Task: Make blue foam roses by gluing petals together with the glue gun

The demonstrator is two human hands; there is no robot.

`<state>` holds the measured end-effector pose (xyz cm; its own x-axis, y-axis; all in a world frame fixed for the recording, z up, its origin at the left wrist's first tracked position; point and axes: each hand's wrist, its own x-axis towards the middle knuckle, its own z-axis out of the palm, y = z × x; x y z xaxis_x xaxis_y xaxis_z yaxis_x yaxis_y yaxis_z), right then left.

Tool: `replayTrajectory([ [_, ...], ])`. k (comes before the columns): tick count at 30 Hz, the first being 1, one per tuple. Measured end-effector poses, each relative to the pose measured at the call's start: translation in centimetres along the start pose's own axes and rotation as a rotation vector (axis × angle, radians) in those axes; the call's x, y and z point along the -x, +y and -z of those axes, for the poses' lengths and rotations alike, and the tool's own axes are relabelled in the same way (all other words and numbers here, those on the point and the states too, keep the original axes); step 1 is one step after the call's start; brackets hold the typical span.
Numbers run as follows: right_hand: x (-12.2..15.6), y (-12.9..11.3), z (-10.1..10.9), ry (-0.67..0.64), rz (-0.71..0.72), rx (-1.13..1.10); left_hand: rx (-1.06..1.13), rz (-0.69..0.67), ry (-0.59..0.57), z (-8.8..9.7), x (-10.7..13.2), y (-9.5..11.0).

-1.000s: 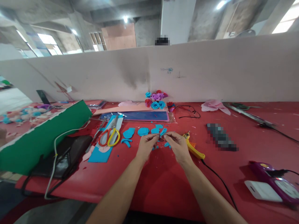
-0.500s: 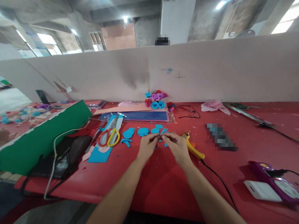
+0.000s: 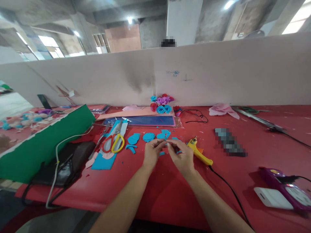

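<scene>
My left hand (image 3: pixel 152 151) and my right hand (image 3: pixel 181 155) meet fingertip to fingertip above the red table. Both are closed in a pinch. Whatever lies between the fingertips is too small and too covered to name. Blue cut pieces (image 3: pixel 149 137) lie in small piles just beyond my left hand, and more blue scraps (image 3: pixel 164 133) are behind the fingertips. A yellow glue gun (image 3: pixel 199 154) rests on the table close to the right of my right hand. Scissors (image 3: pixel 113 143) with red and yellow handles lie on blue sheets (image 3: pixel 103 162) to the left.
Paper-like flowers (image 3: pixel 162 103) stand at the back against a pale partition (image 3: pixel 109 82). Eyeglasses (image 3: pixel 198 116) lie nearby. On the right are a pixelated dark object (image 3: pixel 229 142) and a purple power strip (image 3: pixel 291 191). A green board (image 3: pixel 43 142) and dark bag (image 3: pixel 65 161) are left.
My right hand has shifted slightly left and down, its fingers now bent more. Both hands stay together, and more blue scraps show around them.
</scene>
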<state>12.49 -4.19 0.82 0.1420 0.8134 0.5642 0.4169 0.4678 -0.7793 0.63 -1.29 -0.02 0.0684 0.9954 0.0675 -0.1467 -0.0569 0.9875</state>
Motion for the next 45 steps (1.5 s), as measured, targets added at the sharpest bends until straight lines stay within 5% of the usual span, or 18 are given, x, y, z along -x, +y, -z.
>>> replayTrajectory([
  [3, -0.3, 0.3, 0.0, 0.079, -0.174, -0.151, 0.042, 0.049, 0.025, -0.2, 0.1, 0.0],
  [8, -0.7, 1.5, -0.2, -0.057, -0.315, -0.29, 0.082, 0.001, -0.054, -0.3, 0.4, -0.1],
  [20, -0.5, 0.5, -0.2, 0.004, -0.159, -0.06, 0.04, -0.018, -0.015, -0.2, 0.3, -0.7],
  [28, -0.5, 0.0, 0.0, 0.02, -0.151, -0.144, 0.007, -0.026, -0.054, -0.1, 0.2, -0.3],
  [36, -0.6, 0.3, 0.0, -0.08, -0.116, -0.221, -0.11, -0.212, 0.003, 0.6, -0.2, 0.1],
  [45, -0.5, 0.3, -0.1, -0.074, -0.067, -0.228, -0.062, -0.196, -0.001, 0.3, 0.0, -0.1],
])
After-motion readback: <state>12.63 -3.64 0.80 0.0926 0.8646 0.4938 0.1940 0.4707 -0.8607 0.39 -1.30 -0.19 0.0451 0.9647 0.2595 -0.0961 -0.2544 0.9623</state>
